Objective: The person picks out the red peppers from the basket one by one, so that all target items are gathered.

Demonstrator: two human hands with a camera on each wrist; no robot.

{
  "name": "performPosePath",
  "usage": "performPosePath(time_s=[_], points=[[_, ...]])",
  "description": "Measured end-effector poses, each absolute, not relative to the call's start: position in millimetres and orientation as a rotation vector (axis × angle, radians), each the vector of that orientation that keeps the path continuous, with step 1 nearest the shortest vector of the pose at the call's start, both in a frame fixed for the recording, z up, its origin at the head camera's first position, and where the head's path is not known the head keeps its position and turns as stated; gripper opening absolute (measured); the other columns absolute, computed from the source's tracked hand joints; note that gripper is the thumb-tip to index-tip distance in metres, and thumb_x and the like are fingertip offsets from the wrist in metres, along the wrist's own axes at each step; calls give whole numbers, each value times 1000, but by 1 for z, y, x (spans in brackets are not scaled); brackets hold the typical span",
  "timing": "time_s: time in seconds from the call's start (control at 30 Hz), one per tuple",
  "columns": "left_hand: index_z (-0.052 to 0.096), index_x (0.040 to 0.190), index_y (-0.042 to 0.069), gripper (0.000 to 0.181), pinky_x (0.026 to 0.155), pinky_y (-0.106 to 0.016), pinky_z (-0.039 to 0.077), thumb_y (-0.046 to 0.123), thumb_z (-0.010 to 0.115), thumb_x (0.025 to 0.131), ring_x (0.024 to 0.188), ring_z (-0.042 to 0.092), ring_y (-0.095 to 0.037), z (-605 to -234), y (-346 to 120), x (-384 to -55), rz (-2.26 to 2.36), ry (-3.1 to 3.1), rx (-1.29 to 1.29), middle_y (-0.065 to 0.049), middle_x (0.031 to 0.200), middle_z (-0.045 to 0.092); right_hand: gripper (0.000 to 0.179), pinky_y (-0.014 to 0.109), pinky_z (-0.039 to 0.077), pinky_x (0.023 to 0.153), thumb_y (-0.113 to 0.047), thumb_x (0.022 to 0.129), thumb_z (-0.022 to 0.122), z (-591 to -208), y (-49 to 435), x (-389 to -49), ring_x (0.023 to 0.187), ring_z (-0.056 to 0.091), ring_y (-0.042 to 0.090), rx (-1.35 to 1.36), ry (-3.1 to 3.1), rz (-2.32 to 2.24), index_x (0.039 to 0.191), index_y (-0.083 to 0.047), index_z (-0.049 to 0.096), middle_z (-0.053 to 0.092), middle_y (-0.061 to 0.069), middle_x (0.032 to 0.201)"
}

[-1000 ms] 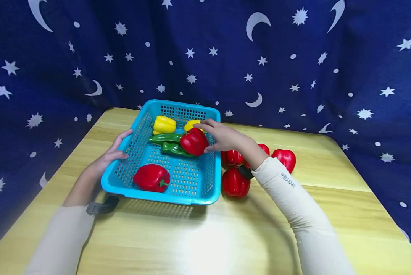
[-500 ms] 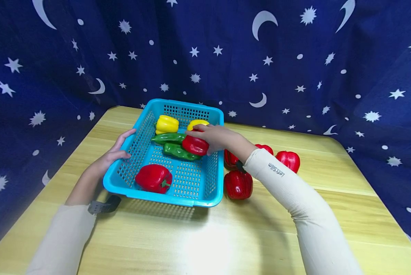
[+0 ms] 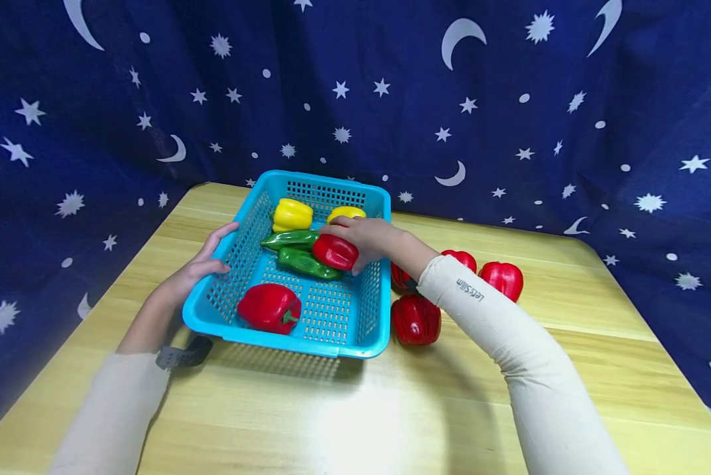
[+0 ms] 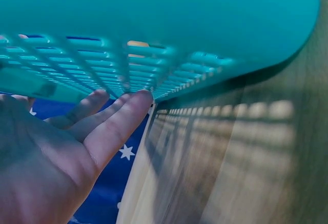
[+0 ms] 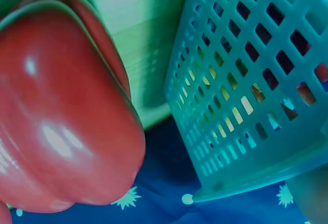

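In the head view, the left hand (image 3: 190, 270) holds the left side of a blue plastic basket (image 3: 284, 346), thumb at the rim. The left wrist view shows its fingers (image 4: 115, 126) extended along the outer wall. The right hand (image 3: 372, 239) reaches over the right rim and grips a red bell pepper (image 3: 335, 252) inside. That pepper lies against two green peppers (image 3: 304, 262). A yellow bell pepper (image 3: 292, 215) sits at the back left, and another yellow pepper (image 3: 346, 213) is partly covered by the right hand. A second red bell pepper (image 3: 269, 308) lies at the basket's front left.
Several red bell peppers (image 3: 416, 320) stand on the wooden table (image 3: 545, 316) right of the basket, some partly behind the right forearm. One pepper (image 5: 72, 111) looms beside the basket wall in the right wrist view. A starry blue cloth (image 3: 391, 79) hangs behind.
The right hand has lowered the red bell pepper onto the green peppers, and the pepper has turned in its grip. The left hand keeps its place on the basket. The head view has shifted slightly.
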State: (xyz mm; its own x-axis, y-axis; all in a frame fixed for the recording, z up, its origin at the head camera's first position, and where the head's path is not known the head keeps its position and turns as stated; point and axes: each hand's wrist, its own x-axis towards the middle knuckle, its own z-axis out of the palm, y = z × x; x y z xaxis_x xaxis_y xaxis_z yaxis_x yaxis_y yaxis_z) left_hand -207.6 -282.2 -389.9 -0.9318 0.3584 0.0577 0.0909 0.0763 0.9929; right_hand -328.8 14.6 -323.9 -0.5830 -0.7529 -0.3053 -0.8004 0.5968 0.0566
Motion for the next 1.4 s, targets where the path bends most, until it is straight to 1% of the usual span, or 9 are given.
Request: performPosePath(time_s=[0.23,0.53,0.63,0.8,0.93,1.0,1.17,1.3,1.4], points=[[4,146,25,75,81,-25,45,-1,30,81,121,25,-35,-390,-277,-209,1949,2149,461,-18,145,4,96,42,45,89,-38,66,78,-322,20,-328,118,43,27,-1276,2594,266,143,-29,21,31,4,141],[5,145,27,74,81,-24,44,-1,30,81,120,26,-32,-390,-274,-209,1958,2140,460,-18,144,5,96,41,47,87,-40,65,78,-306,32,-326,116,45,26,-1298,2681,82,143,-27,24,34,3,140],[5,145,28,74,81,-24,45,-2,30,82,120,27,-31,-389,-274,-209,1959,2135,450,-17,144,5,96,41,48,85,-41,65,78,-300,37,-325,114,46,26,-1253,2718,69,142,-30,23,34,2,139],[5,145,28,74,82,-21,44,-1,31,82,122,24,-32,-388,-275,-208,1946,2154,448,-17,145,3,96,40,49,83,-40,64,79,-292,47,-321,114,45,26,-1192,2746,8,142,-30,24,34,3,139],[5,145,28,74,81,-21,44,-2,31,83,119,27,-28,-387,-276,-207,1955,2148,458,-18,143,4,96,39,50,82,-40,65,78,-285,57,-317,114,45,26,-1158,2750,-76,143,-28,24,32,4,140],[4,145,28,74,82,-20,43,-2,30,83,120,25,-30,-387,-276,-207,1952,2152,456,-18,143,3,96,39,50,82,-40,65,78,-282,62,-314,114,46,25,-1154,2753,-118,143,-27,24,32,4,140],[3,145,31,75,82,-18,41,-1,30,83,126,16,-40,-387,-278,-208,1933,2160,430,-19,146,-1,98,40,50,81,-40,63,79,-276,74,-308,113,46,26,-1144,2767,-205,143,-25,24,34,5,138],[3,145,31,76,80,-21,44,-2,30,83,123,19,-38,-388,-280,-207,1932,2162,422,-19,144,1,98,40,50,81,-41,62,80,-274,85,-303,113,45,24,-1130,2791,-302,142,-25,25,37,6,134],[4,145,31,77,84,-19,40,-3,31,82,126,16,-39,-388,-280,-207,1943,2170,427,-20,145,-1,98,40,50,81,-39,61,80,-274,95,-300,114,44,23,-1128,2806,-388,142,-23,26,39,6,132]])
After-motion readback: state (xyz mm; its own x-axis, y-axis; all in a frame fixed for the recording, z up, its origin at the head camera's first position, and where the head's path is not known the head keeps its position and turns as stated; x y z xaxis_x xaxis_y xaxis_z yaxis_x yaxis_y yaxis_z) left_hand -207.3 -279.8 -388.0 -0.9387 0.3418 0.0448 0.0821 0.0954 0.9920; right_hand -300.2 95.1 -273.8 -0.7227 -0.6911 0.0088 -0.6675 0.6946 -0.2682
